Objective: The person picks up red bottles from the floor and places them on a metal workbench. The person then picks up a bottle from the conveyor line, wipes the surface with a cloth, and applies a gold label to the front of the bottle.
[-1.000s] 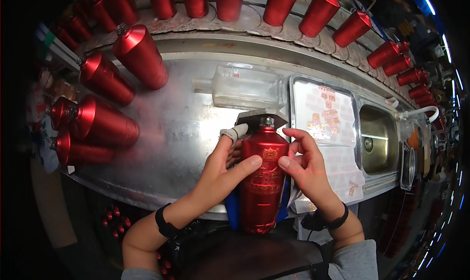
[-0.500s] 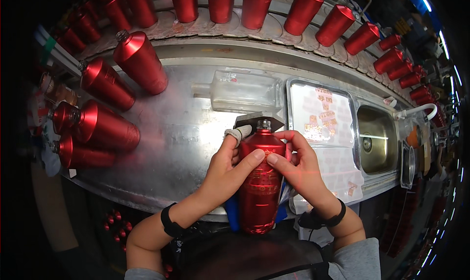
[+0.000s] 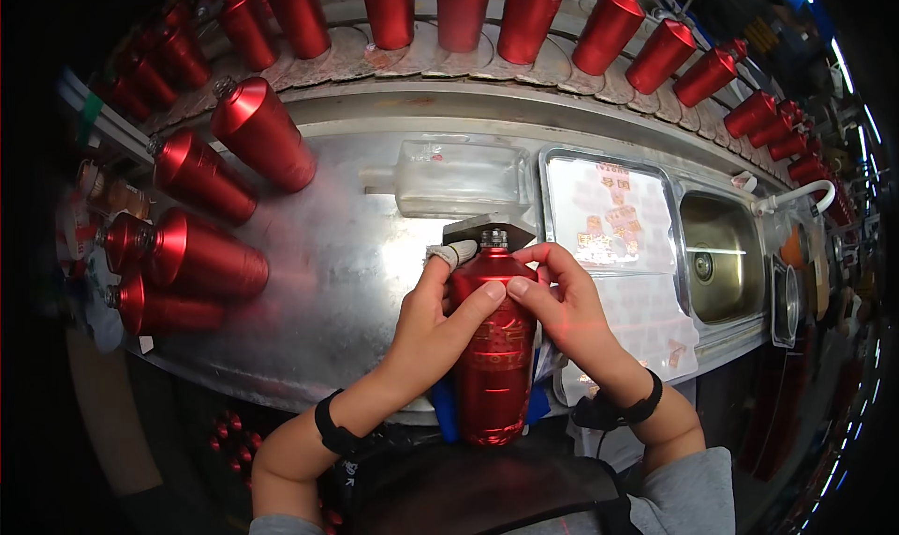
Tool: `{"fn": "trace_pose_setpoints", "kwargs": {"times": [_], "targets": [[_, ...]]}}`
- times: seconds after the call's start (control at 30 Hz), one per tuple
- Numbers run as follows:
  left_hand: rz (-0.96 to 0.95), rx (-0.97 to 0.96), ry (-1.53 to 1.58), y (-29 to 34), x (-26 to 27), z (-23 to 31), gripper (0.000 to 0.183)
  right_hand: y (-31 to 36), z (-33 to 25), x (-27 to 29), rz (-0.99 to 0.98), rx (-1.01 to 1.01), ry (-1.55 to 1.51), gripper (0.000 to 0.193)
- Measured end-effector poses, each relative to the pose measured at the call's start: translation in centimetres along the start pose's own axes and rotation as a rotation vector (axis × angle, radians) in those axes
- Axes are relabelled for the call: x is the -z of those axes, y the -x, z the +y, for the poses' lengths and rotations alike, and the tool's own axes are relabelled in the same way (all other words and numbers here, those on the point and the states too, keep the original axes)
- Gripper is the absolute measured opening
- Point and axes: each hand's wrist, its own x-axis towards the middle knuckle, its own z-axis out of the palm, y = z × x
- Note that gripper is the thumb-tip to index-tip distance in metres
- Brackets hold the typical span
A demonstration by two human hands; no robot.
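Note:
A glossy red bottle [image 3: 493,385] with a bare threaded neck lies before me at the table's near edge, its neck pointing away and resting by a grey metal block [image 3: 510,224]. My left hand [image 3: 435,315] wraps the bottle's left shoulder, a pale cover on one fingertip. From the other side my right hand [image 3: 567,306] grips the right shoulder. Both thumbs press on the upper front, almost meeting over gold markings. Beneath the bottle shows some blue material [image 3: 538,402]. Whatever lies under the thumbs is hidden.
Several red bottles [image 3: 211,254] stand on the metal table's left side. A clear glass bottle [image 3: 464,177] lies beyond my hands. Right of them are a tray of decal sheets [image 3: 609,217] and a sink [image 3: 716,263] with a white tap [image 3: 796,198]. Behind runs a conveyor [image 3: 421,62] carrying red bottles.
The conveyor's bottles have shifted to the right. My view has moved slightly. Both hands keep the same grip on the bottle, with the thumbs still against its upper front.

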Motion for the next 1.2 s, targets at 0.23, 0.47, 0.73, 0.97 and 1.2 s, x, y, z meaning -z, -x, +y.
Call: {"fn": "trace_pose_setpoints", "kwargs": {"times": [0.23,0.47,0.73,0.97,1.2], "targets": [[-0.013,0.05,0.054,0.0,-0.2,-0.2,0.046,0.3,0.5,1.1,-0.025,-0.044,-0.185,0.03],[-0.015,-0.025,-0.042,0.0,-1.5,-0.8,0.048,1.1,0.7,1.9,-0.05,0.053,-0.137,0.035],[-0.007,-0.053,-0.077,-0.7,-3.3,-1.4,0.05,0.4,2.4,4.2,-0.037,0.09,-0.113,0.042],[0.026,-0.097,-0.193,-0.5,-4.7,-1.5,0.04,1.8,2.3,4.7,-0.013,0.15,0.087,0.048],[0.031,-0.061,-0.196,-0.1,-6.2,-3.0,0.036,3.3,3.4,6.9,-0.044,0.149,0.083,0.05]]}}
